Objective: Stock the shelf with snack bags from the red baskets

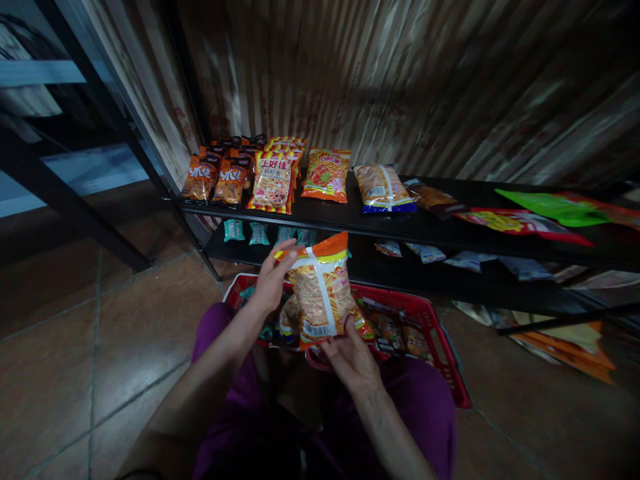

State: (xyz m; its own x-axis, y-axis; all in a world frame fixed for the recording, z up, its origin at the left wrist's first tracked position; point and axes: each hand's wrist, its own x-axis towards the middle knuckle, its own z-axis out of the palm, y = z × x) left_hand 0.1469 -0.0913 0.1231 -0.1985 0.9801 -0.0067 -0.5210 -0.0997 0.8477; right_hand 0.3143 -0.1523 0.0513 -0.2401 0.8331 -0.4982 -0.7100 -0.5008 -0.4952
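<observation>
Between my hands is an orange and yellow snack bag (320, 293), its back side with a white seam and barcode facing me. My left hand (273, 280) grips its upper left corner, and my right hand (353, 353) holds the lower right edge from below. Beneath the bag stands a red plastic basket (440, 347) with several snack packs in it, partly hidden by the bag and my arms. On the black shelf (330, 212) just beyond, a similar orange bag (326, 175) leans back, with a blue-edged bag (384, 189) to its right.
Brown-orange packs (230, 180) and red-yellow packs (273, 180) stand in rows at the shelf's left. Small teal packs (259, 233) and blue-white packs (425, 253) lie on the lower shelf. Orange and yellow papers or bags (565, 347) lie on the floor at right.
</observation>
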